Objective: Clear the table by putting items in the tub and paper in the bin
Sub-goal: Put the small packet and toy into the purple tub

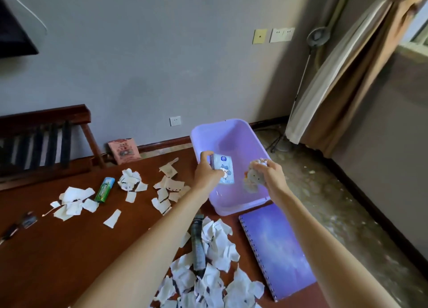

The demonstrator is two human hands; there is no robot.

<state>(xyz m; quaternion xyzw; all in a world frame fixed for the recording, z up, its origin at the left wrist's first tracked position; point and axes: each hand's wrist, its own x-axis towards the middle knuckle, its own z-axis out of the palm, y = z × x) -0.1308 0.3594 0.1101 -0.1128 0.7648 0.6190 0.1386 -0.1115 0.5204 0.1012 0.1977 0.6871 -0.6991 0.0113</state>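
A lilac plastic tub point(234, 131) stands at the far right corner of the brown table point(69, 250). Over its inside my left hand point(207, 171) grips a small blue-and-white tissue pack point(224, 169). My right hand point(269, 175) holds a small grey plush toy point(253, 177) above the tub's right side. Torn white paper scraps point(213, 275) lie in a heap near me, with more paper scraps point(74, 202) at the left and middle. A green gum pack point(104, 189) and a dark tube point(198, 245) lie among them.
A purple spiral notebook point(278, 250) lies at the table's right edge. Small dark items point(20, 224) sit at the left edge. A wooden bench point(44, 141) stands behind the table, a pink packet point(124, 151) leans on the wall, and a lamp stand point(298, 88) is by the curtain.
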